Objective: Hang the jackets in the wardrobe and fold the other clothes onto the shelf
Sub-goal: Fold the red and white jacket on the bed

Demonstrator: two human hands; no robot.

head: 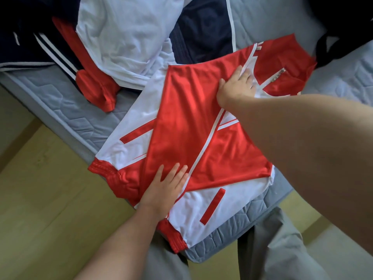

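Floor: I see pale yellowish floor (40,178) on the left, beside the bed edge.
Mattress: a grey quilted mattress (66,110) runs diagonally across my view and carries all the clothes.
Heap: a navy top (30,47) with white stripes and a white and red top (125,33) lie rumpled at the upper left.
Left hand: my left hand (165,190) lies flat, fingers spread, pressing near the jacket's hem.
Jacket: the red and white jacket (181,128) lies on the mattress corner, one red panel folded over.
Right hand: my right hand (236,87) presses flat, fingers straight, near the zip.
Far right: a black thing (343,27), too dark to identify.
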